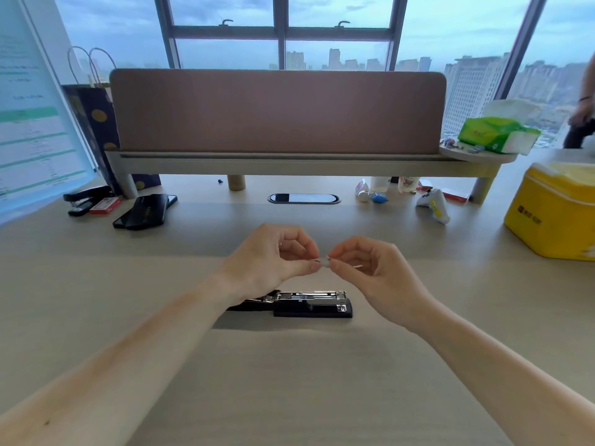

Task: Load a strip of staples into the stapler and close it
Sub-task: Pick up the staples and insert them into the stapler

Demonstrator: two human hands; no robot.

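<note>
Pinching one short silvery strip of staples (324, 261) between you, your left hand (273, 259) and right hand (375, 272) meet above the desk, each with thumb and forefinger clamped on an end of the strip. You have two staplers in view: the black stapler with its metal magazine swung open (302, 304) lies flat just below your hands, its left end hidden behind your left wrist, and a second black stapler, closed, (84, 201) sits far left beside one small red box (104, 206). Under everything is a pale wood-grain desk (289, 381), backed by one dusty pink divider panel (277, 111) on a raised shelf, with a large window behind it showing city towers and cloudy sky. Around you are one dark phone (145, 210) at left, one white game controller (433, 204) at right, one yellow tin (553, 210) at the right edge, one green tissue pack (495, 135) on the shelf end, and one dotted navy paper bag (96, 123). Another person stands partly visible at far right (582, 117).
</note>
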